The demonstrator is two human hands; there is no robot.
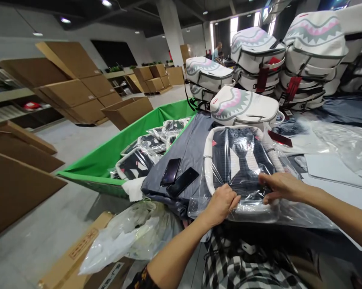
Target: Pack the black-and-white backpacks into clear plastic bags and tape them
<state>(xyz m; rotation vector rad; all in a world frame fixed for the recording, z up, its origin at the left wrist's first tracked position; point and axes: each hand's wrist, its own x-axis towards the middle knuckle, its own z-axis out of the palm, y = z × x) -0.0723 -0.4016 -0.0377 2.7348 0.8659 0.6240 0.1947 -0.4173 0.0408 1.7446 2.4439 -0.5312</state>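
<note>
A backpack (244, 150) with a white rim and a black padded back panel lies on the table inside a clear plastic bag (195, 206). My left hand (221, 204) is closed on the bag's film at the near left edge of the backpack, and creases fan out from my fist. Over the lower right of the panel rests my right hand (279, 188), its fingers curved and thumb apart from them, touching the film. Behind this backpack lies another white one (244, 106) with a pink and grey shark-mouth print. A dark red tag (279, 138) sits by its right side.
Two phones (182, 182) lie left of the bagged backpack. Beyond the table's left edge stands a green bin (93, 160) with several bagged backpacks. Stacks of white backpacks (315, 36) rise at the back right. Cardboard boxes (75, 96) and a floor-level plastic bundle (132, 233) are at left.
</note>
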